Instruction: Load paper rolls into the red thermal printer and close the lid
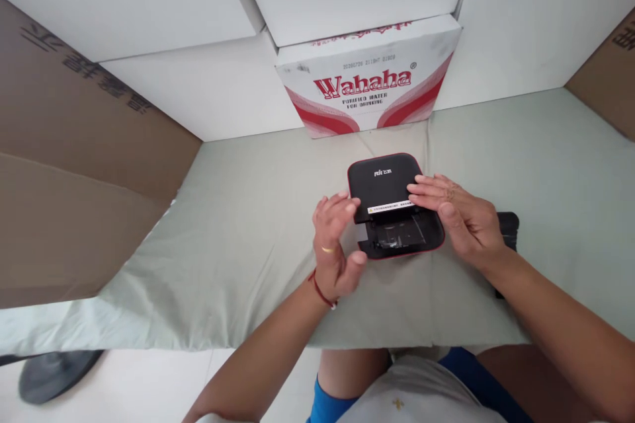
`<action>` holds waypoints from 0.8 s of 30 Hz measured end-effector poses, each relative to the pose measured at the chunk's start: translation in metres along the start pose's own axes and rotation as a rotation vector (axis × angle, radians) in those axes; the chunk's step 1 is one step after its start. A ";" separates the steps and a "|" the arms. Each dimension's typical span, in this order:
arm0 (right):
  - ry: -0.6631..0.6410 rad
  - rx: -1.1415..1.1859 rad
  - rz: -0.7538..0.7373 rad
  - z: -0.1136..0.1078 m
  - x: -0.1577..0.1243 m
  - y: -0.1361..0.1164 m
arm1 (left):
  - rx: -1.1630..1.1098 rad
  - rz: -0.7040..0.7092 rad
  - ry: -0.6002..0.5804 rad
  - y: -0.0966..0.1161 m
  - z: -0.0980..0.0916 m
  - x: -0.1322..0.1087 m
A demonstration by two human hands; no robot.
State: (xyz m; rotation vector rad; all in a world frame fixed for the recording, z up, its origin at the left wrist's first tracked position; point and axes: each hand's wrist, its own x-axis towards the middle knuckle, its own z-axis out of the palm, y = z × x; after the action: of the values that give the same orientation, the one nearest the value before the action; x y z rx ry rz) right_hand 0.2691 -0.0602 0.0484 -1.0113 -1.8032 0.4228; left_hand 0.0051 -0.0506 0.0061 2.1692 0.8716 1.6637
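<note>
A black, rounded-square device with a red edge (384, 188) lies on the green cloth. White lettering and a white warning strip mark its top. Below the strip is a recess with a clear, shiny plastic piece (403, 232) in it. At the device's left side is my left hand (337, 244), thumb and fingers apart, fingertips by the edge. My right hand (459, 215) lies along the right side, its outstretched fingertips resting on the top near the strip. Neither hand is wrapped around anything. Partly behind my right wrist lies a black object (508, 226), its kind unclear.
Green cloth (238, 225) covers the table, its front edge just before my lap. A Wahaha water carton (370, 89) stands behind the device, against stacked white boxes (520, 46). Brown cardboard walls the left (74, 211) and right (612, 73). A black round base (57, 377) is on the floor.
</note>
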 end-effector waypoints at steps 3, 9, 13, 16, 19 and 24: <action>0.006 0.005 0.008 0.001 0.000 0.001 | -0.120 -0.175 -0.031 -0.003 -0.004 0.003; 0.007 0.034 -0.026 0.003 -0.002 0.006 | -0.044 -0.159 -0.065 -0.002 -0.004 0.009; 0.032 0.027 -0.079 0.006 -0.002 0.007 | -0.080 -0.092 -0.082 -0.012 0.001 0.005; -0.001 -0.013 -0.115 0.004 -0.004 0.004 | -0.100 -0.065 -0.090 -0.020 0.002 0.001; -0.035 -0.057 -0.152 0.002 -0.009 0.000 | -0.071 -0.038 -0.137 -0.027 -0.002 0.005; -0.072 -0.093 -0.267 0.004 -0.018 -0.010 | 0.062 0.065 -0.045 -0.031 -0.018 0.019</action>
State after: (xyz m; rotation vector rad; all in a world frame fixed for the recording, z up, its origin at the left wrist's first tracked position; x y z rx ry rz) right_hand 0.2636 -0.0799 0.0424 -0.8109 -2.0062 0.2143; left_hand -0.0179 -0.0176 0.0089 2.2910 0.8600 1.6308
